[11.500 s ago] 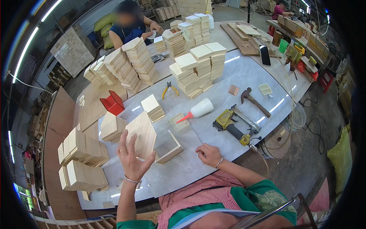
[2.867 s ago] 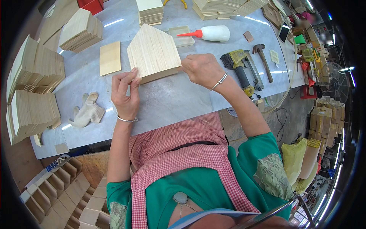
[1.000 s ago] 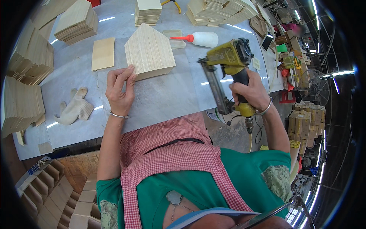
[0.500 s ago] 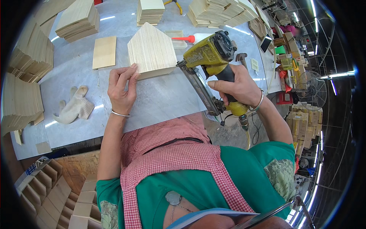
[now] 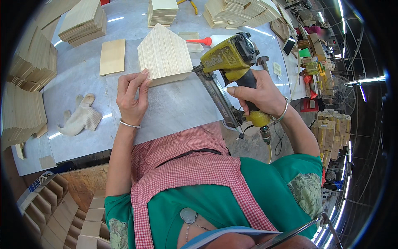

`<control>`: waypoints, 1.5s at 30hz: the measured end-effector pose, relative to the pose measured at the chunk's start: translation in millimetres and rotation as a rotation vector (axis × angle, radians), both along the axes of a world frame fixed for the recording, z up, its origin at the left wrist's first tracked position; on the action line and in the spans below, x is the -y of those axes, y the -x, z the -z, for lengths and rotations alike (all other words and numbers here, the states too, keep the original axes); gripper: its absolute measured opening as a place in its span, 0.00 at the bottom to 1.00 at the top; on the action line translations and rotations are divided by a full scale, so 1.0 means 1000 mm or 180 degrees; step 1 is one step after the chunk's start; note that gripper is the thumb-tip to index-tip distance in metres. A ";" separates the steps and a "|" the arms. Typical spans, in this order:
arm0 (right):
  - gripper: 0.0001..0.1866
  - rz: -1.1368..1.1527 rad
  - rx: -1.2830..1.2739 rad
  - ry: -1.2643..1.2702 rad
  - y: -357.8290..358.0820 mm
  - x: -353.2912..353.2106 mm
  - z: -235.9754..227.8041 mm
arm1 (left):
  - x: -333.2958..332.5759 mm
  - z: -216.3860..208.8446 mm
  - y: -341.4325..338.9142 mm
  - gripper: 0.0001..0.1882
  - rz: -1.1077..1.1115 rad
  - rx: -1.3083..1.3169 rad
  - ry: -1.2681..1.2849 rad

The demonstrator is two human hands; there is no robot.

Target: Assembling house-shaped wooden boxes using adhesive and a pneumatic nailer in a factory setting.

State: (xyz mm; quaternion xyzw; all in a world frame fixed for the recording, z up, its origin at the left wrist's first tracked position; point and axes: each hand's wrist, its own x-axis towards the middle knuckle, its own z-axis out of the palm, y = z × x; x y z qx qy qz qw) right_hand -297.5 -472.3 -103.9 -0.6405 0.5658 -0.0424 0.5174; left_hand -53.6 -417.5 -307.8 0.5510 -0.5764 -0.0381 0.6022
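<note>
A house-shaped wooden box (image 5: 163, 56) with a pointed top rests on the grey table. My left hand (image 5: 133, 93) pinches its near left corner between thumb and fingers. In my right hand (image 5: 265, 94) is a yellow and black pneumatic nail gun (image 5: 228, 62), gripped round its black handle. The gun's nose touches or nearly touches the box's right corner; I cannot tell which. Its magazine slants down toward the table's front edge, and an air hose hangs from the handle's base. Just beyond the box lies a white glue bottle (image 5: 219, 40) with a red nozzle, partly hidden by the gun.
Stacks of thin wooden panels (image 5: 85, 25) stand along the far and left sides. One loose panel (image 5: 112, 57) lies left of the box, near a white glove (image 5: 83, 116). A hammer (image 5: 263, 62) is behind the gun. Wooden compartments (image 5: 54, 207) fill the lower left.
Both hands, the box and the nail gun hold almost the same places. The whole view has shifted very slightly.
</note>
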 end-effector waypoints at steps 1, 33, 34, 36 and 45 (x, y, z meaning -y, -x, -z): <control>0.16 0.0028 0.0016 -0.0001 0.000 0.000 0.000 | 0.000 -0.001 0.000 0.12 -0.0001 0.0000 -0.0003; 0.15 -0.0614 -0.0214 -0.0036 -0.049 0.001 -0.005 | 0.002 0.002 -0.001 0.13 0.0057 -0.0071 0.0107; 0.15 -0.0617 -0.0220 -0.0041 -0.050 0.000 -0.005 | 0.002 0.002 -0.002 0.14 0.0061 -0.0093 0.0107; 0.15 -0.0487 -0.0130 -0.0103 -0.050 -0.001 -0.004 | 0.002 0.003 -0.001 0.14 0.0068 -0.0121 0.0103; 0.14 -0.0564 -0.0199 -0.0125 -0.051 -0.001 -0.003 | 0.003 0.003 -0.002 0.14 0.0074 -0.0107 0.0174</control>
